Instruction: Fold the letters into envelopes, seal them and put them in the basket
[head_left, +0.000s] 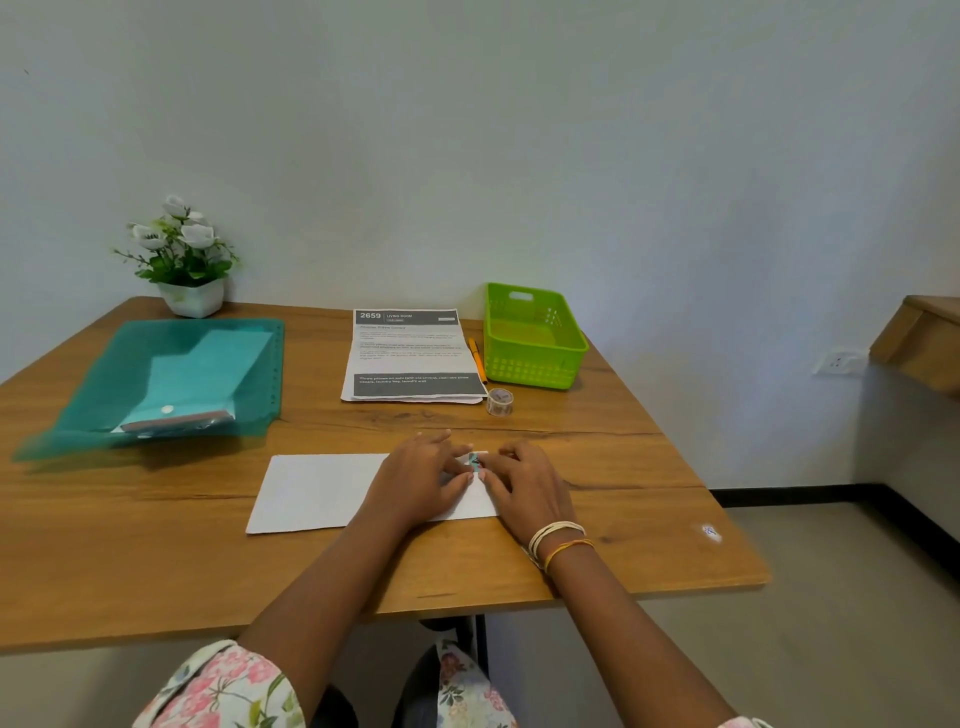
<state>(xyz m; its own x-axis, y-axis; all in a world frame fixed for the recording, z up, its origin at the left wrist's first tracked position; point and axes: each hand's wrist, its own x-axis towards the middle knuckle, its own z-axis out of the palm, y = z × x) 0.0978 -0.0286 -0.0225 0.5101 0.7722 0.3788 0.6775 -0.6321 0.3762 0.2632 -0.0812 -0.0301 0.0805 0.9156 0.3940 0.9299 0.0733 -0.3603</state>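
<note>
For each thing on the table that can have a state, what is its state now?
Envelope: flat on the table, both hands pressing a small piece of patterned tape at its right end.
Left hand: fingers on the tape.
Right hand: fingers on the tape.
Green basket: upright, looks empty.
Tape roll: untouched, beside the letters.
Letters: flat, unfolded.
Teal folder: flap open.
</note>
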